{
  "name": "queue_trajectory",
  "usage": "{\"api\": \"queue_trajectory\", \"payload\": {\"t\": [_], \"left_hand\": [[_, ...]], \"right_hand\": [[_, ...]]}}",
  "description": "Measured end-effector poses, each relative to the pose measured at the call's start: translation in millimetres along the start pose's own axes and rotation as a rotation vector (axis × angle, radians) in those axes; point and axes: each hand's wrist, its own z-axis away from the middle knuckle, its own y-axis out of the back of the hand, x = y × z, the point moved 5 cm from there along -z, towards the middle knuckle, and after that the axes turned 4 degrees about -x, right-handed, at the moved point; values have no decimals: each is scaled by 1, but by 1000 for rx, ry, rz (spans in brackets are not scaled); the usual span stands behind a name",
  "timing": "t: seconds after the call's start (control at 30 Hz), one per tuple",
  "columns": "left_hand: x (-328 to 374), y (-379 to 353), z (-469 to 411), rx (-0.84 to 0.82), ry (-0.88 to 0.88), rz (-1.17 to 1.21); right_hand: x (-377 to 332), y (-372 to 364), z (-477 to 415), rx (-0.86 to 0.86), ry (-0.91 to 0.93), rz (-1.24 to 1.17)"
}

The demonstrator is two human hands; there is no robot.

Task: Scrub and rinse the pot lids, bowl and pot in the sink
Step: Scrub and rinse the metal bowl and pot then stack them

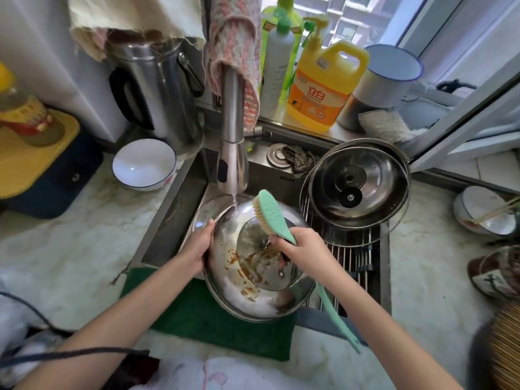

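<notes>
A steel pot lid (242,280) smeared with brown sauce is tilted over the sink (174,220), under a thin stream from the faucet (233,153). My left hand (198,246) grips the lid's left rim. My right hand (302,247) grips a green long-handled brush (271,215), bristles against the lid's upper middle. Another lid (357,187) lies upside down on a pot on the wire rack (346,249) at the sink's right. A white bowl (144,164) sits on the counter left of the faucet.
A steel kettle (157,88) stands at the back left. Detergent bottles (323,85) and an enamel cup (385,80) line the window sill. A green mat (219,325) hangs over the sink's front edge. Bowls with chopsticks (486,212) sit at the right.
</notes>
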Motion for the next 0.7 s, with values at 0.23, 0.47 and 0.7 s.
{"api": "queue_trajectory", "payload": {"t": [0.23,0.47,0.7], "left_hand": [[-5,10,0,5,27,32],[1,5,7,38,-28,33],[1,13,8,61,-65,19]], "right_hand": [[-21,40,-32,206,-81,446],[-68,-10,-75,-63,75,676],[-58,21,-98,79,-75,719]]}}
